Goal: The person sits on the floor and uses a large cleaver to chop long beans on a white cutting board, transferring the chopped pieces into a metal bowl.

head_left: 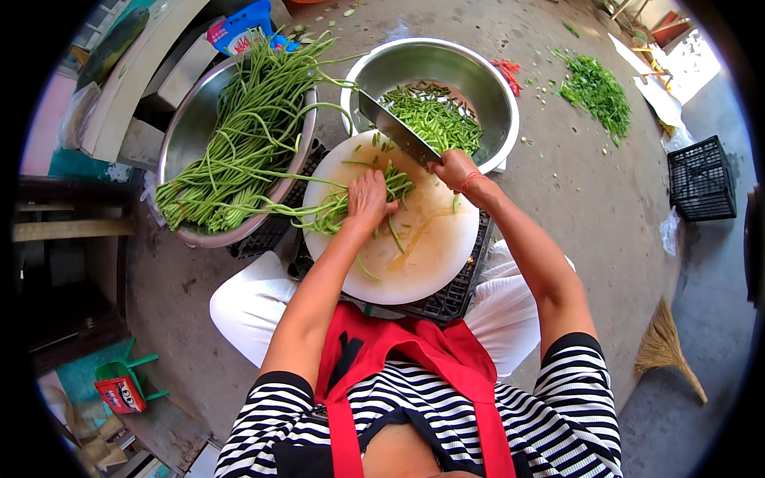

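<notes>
Green beans: a bundle of long, thin green yard-long beans (351, 203) lies across the round white plastic cutting board (414, 255), its tails trailing left into a bowl.
Handling: they look light, limp and springy, likely to roll or splay, so a flat press close behind the cut end should steady them best.
Left hand: the left hand (368, 199) rests palm down on the bundle, fingers curled, pinning it to the board.
Right hand: the right hand (456, 169) is closed round the handle of a broad steel cleaver (396, 127), blade angled up and to the left.
Left bowl: a wide steel bowl (179, 143) holds the uncut beans.
Far bowl: a second steel bowl (486, 80) holds short chopped bean pieces (438, 119).
Support: a black plastic crate (454, 299) carries the board.
</notes>
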Motion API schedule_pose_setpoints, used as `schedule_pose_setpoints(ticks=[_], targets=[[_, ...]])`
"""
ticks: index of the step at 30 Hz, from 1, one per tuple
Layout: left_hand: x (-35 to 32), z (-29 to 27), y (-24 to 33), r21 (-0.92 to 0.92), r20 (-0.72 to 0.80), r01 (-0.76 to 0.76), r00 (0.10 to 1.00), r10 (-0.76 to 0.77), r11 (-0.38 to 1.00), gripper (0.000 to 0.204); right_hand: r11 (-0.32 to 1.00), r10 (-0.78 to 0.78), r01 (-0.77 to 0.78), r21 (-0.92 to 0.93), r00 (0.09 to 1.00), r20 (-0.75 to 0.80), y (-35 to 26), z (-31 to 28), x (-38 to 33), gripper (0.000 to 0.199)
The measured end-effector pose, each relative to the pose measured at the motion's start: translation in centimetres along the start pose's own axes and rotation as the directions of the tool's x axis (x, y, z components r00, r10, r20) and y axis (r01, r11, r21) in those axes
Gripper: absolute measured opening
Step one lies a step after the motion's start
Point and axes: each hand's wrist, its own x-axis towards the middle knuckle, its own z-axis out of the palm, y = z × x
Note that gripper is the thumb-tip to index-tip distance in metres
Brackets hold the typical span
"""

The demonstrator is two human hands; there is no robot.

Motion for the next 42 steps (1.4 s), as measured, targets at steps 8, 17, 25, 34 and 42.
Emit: schedule_pose_setpoints(ticks=[8,17,25,34,42], targets=[[3.0,-1.2,0.0,0.178,-0.014,0.018,1.000,-0.015,0.984,0.103,0.999,-0.040,0.041,0.016,0.998,-0.051,-1.4,-4.3,-6.1,0.037],[3.3,-2.8,-0.3,0.015,0.188,0.131,0.973,-0.132,0.991,0.093,0.940,-0.154,0.131,-0.315,0.987,-0.048,-0.8,-1.4,-11.1,0.035],[3.7,-2.7,-2.0,0.153,0.165,0.022,0.985,-0.048,0.988,0.107,0.944,0.061,-0.029,-0.330,0.994,0.087,-2.0,-1.3,-10.0,0.035],[0.0,1.3,-1.0,0.045,-0.025,0.149,0.989,-0.148,0.988,0.075,0.975,0.181,-0.163,-0.149,0.977,0.116,-5.6,2.9,-4.9,0.027],[-0.6,-2.9,0.6,0.307,0.112,-0.014,0.993,-0.021,0.952,0.091,0.998,0.018,-0.026,-0.055,0.990,-0.138,-1.3,6.0,-2.8,0.028]])
